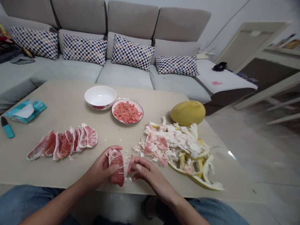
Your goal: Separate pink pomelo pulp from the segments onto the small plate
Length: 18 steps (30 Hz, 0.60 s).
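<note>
Grips peeled fruit segment in left hand, near front edge of table; pinches loose membrane in right fingers. Appears mid-peel. Likely calls for steady hold and gentle pull, without tearing flesh.

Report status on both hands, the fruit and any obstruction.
Left hand holding pomelo segment. Right hand gripping its membrane. Segment partly peeled, red flesh showing. Peel heap beyond right hand, not blocking either.

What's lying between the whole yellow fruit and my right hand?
Scraps of peel and membrane lie between the fruit and your right hand, in the head view.
</note>
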{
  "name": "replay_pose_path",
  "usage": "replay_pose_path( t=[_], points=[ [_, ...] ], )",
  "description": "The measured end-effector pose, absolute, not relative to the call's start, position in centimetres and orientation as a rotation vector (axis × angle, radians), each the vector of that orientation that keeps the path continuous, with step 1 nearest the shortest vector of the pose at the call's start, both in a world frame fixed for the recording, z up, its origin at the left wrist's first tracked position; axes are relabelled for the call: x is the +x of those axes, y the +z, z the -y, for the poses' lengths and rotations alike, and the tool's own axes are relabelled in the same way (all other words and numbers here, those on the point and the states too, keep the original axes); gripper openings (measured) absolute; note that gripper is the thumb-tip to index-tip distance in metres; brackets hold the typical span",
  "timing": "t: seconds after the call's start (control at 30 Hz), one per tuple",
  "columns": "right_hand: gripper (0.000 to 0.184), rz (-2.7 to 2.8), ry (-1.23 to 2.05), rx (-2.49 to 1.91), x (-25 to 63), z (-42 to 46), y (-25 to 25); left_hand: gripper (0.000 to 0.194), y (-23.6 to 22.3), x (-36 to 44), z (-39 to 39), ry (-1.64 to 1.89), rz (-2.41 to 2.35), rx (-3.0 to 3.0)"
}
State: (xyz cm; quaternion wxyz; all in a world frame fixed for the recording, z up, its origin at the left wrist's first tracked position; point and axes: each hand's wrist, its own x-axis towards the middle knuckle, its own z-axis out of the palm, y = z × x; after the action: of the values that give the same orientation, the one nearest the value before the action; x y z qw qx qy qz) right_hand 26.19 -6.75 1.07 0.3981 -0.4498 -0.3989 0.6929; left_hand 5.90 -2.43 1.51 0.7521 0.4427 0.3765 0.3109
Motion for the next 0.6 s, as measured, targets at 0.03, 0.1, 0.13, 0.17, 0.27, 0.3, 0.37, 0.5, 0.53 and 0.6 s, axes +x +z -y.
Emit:
replay_pose_path(
  t=[0.03, 0.1, 0.13, 0.17, 0.27, 0.3, 0.37, 0.5, 0.53, 0.6],
  points=[
    [0.040, 1.016, 1.776, -1.101, 26.1, 6.7, 1.1, 0.056, 1.4, 5.9, 2.5, 0.665, -0.804, 0.964],
    [0.047, 1.009, 1.784, -1.065, 25.8, 6.7, 0.9, 0.058, 1.4, 6.1, 2.6, 0.635, -0.773, 0.950],
    [0.046, 1.009, 1.775, -1.072, 25.7, 6.7, 0.8, 0.059, 1.4, 6.2, 2.6, 0.622, -0.768, 0.941],
    [0.042, 1.016, 1.755, -1.094, 25.5, 6.7, 0.6, 0.060, 1.4, 6.3, 2.7, 0.610, -0.770, 0.932],
    [0.031, 1.078, 1.658, -1.200, 25.2, 6.6, 0.3, 0.065, 1.2, 6.6, 2.8, 0.585, -0.787, 0.902],
    [0.031, 1.098, 1.617, -1.233, 25.1, 6.6, 0.2, 0.068, 1.0, 6.7, 2.8, 0.581, -0.789, 0.894],
    [0.032, 1.136, 1.529, -1.282, 24.9, 6.5, 0.2, 0.077, 0.5, 7.0, 2.9, 0.578, -0.787, 0.896],
    [0.033, 1.200, 1.397, -1.366, 24.9, 6.6, 0.3, 0.076, 0.0, 7.1, 3.0, 0.570, -0.817, 0.886],
    [0.033, 1.204, 1.385, -1.385, 24.9, 6.6, 0.3, 0.071, 0.0, 7.1, 3.0, 0.579, -0.830, 0.875],
    [0.034, 1.189, 1.407, -1.408, 25.1, 6.6, 0.5, 0.062, 0.1, 6.8, 3.0, 0.593, -0.837, 0.863]
  ],
)
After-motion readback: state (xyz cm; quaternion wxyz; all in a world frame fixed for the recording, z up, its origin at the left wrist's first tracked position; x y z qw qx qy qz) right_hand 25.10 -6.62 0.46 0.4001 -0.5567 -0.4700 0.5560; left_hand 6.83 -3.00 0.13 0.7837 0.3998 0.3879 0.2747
